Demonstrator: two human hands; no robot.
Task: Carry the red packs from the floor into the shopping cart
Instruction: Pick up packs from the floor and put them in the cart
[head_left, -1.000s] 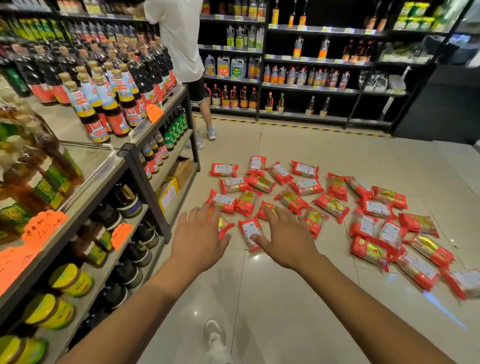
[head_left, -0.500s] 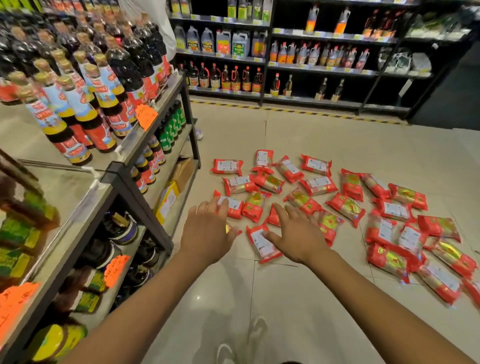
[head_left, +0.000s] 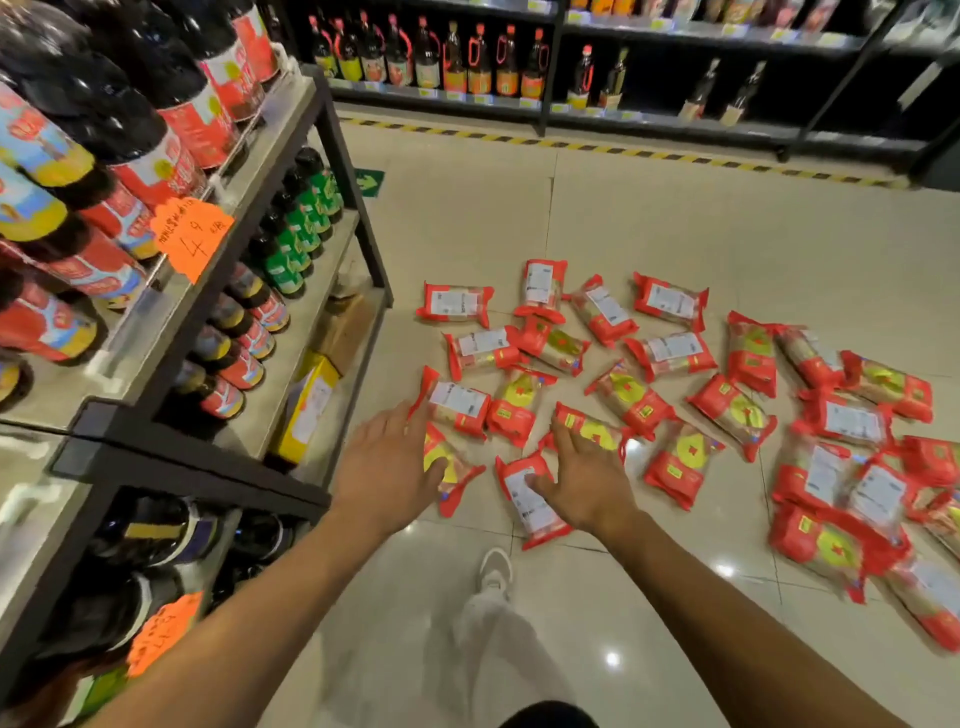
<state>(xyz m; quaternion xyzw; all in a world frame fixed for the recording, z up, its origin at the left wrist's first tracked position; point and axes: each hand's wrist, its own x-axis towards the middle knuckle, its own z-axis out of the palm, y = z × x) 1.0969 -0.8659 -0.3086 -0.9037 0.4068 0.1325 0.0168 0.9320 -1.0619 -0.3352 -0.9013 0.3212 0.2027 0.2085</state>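
head view. my left hand (head_left: 387, 467) and right hand (head_left: 584, 480) are held out side by side, palms down, over the near edge of a scatter of red packs (head_left: 670, 353) on the tiled floor (head_left: 519, 208). the fingers of both hands are straight and spread, grasping nothing. the left hand hangs over a pack with a yellow disc (head_left: 460, 475), which shows at 3 o'clock of the palm. the right hand hangs over a pack with a white label (head_left: 532, 512), which shows at 8 o'clock of it, the thumb lying across the label. whether either hand touches its pack cannot be told. the other packs lie flat, some overlapping, spread from 12 o'clock round to 4 o'clock of my hands, some label side up, some disc side up. at 9 o'clock stands a grey shelf unit (head_left: 283, 127) with dark bottles (head_left: 171, 67) and an orange price tag (head_left: 189, 236). a yellow box (head_left: 309, 405) leans on its lowest board. at 12 o'clock, beyond a yellow-and-black floor stripe (head_left: 623, 150), runs a dark back shelf (head_left: 649, 122) of bottles. at 6 o'clock my pale shoe (head_left: 496, 569) is on the floor.
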